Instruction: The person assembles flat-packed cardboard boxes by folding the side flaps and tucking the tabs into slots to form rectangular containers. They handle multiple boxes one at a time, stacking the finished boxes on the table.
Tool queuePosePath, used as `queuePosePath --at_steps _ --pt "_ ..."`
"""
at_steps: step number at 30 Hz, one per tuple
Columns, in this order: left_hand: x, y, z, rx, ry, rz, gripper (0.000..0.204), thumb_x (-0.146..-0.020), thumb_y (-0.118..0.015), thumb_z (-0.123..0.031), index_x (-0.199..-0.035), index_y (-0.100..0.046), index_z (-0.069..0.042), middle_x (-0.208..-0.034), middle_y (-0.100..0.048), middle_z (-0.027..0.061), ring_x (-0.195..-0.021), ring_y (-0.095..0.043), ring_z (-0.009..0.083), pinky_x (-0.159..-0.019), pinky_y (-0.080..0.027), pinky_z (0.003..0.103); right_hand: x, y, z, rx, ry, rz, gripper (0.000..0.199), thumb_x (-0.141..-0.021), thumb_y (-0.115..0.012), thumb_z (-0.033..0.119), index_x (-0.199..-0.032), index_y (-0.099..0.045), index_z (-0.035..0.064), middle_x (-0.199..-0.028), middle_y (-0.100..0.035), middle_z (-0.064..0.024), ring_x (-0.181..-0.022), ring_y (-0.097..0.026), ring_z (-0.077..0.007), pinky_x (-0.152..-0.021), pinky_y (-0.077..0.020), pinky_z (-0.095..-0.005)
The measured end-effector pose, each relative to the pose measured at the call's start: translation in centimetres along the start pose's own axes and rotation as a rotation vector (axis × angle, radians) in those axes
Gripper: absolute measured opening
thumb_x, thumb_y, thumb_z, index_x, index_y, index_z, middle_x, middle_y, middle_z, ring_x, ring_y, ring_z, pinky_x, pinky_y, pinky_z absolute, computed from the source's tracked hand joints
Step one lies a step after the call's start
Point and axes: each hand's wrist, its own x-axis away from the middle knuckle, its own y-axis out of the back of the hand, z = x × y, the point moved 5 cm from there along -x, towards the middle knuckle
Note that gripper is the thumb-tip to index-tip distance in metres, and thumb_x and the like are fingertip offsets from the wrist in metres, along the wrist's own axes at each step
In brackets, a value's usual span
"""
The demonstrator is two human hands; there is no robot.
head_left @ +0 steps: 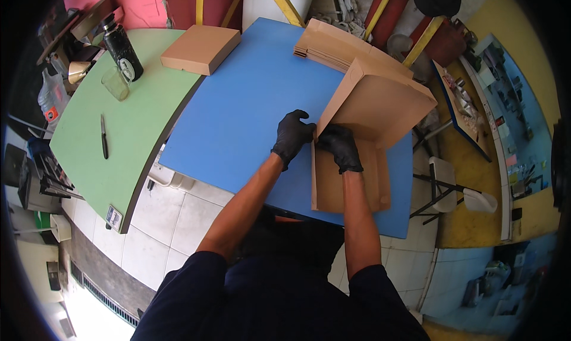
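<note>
An open brown cardboard box (pixel 345 192) stands on the right part of the blue table (pixel 232 115), its lid (pixel 386 103) raised at the far side. My left hand (pixel 293 137), in a black glove, is at the outside of the box's left wall, fingers bent against its edge. Inside the box, my right hand (pixel 341 148), also gloved in black, presses at the same wall near the lid's fold. Together the hands pinch that wall between them. The right fingertips are partly hidden by the cardboard.
Behind the box lies a stack of folded cardboard (pixel 345 51). A closed cardboard box (pixel 200 49) bridges the blue and green tables. On the green table (pixel 143 121) are a black bottle (pixel 123 49), a glass mug (pixel 115 83) and a knife (pixel 104 137). A folding chair (pixel 443 183) stands at right.
</note>
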Motion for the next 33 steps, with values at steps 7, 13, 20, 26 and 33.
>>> queuePosePath --at_steps 7,13,20,26,33 --pt "1.7 -1.0 -1.9 -0.35 -0.306 -0.161 0.053 -0.086 -0.071 -0.014 -0.134 -0.062 0.006 -0.087 -0.075 0.0235 -0.08 -0.075 0.0373 -0.076 -0.059 0.044 -1.1 0.5 -2.2 0.524 -0.062 -0.087 0.022 -0.094 -0.062 0.015 -0.092 -0.071 -0.0053 -0.085 -0.07 -0.0084 -0.077 -0.066 -0.0175 -0.07 -0.0536 -0.0368" --pt "3.7 -2.1 -3.6 -0.454 -0.328 0.042 0.074 -0.089 -0.072 -0.023 -0.15 -0.044 0.006 -0.094 -0.072 0.0274 -0.086 -0.072 0.0446 -0.077 -0.057 0.05 -1.9 -0.8 -0.8 0.536 0.09 -0.203 0.03 -0.094 -0.065 0.027 -0.086 -0.071 -0.002 -0.084 -0.072 -0.0205 -0.076 -0.07 -0.0288 -0.072 -0.053 -0.0463" --pt "3.4 1.1 -5.1 -0.33 -0.342 0.007 0.089 -0.084 -0.08 -0.017 -0.161 -0.036 -0.007 -0.145 -0.056 0.0265 -0.128 -0.061 0.037 -0.103 -0.053 0.045 7.6 11.4 4.2 0.713 -0.146 -0.529 0.038 -0.092 -0.076 0.036 -0.079 -0.071 0.0013 -0.072 -0.072 -0.0125 -0.072 -0.072 -0.0241 -0.07 -0.0535 -0.0383" --pt "0.7 -0.1 -6.9 -0.228 -0.537 0.195 0.062 -0.085 -0.071 -0.009 -0.145 -0.055 -0.006 -0.12 -0.072 0.0201 -0.11 -0.07 0.0402 -0.097 -0.056 0.045 4.5 17.4 3.4 0.598 0.334 -0.624 0.031 -0.093 -0.074 0.023 -0.113 -0.072 -0.0018 -0.103 -0.077 -0.0179 -0.089 -0.074 -0.032 -0.078 -0.0551 -0.0419" --pt "0.1 4.0 -4.8 -0.761 -0.877 0.147 0.048 -0.09 -0.065 -0.001 -0.137 -0.063 -0.011 -0.131 -0.068 0.0166 -0.116 -0.068 0.0362 -0.096 -0.058 0.042 6.9 18.5 0.4 0.446 0.418 -0.238 0.038 -0.092 -0.07 0.011 -0.129 -0.07 0.0032 -0.124 -0.074 -0.0192 -0.104 -0.073 -0.0318 -0.092 -0.0559 -0.0356"
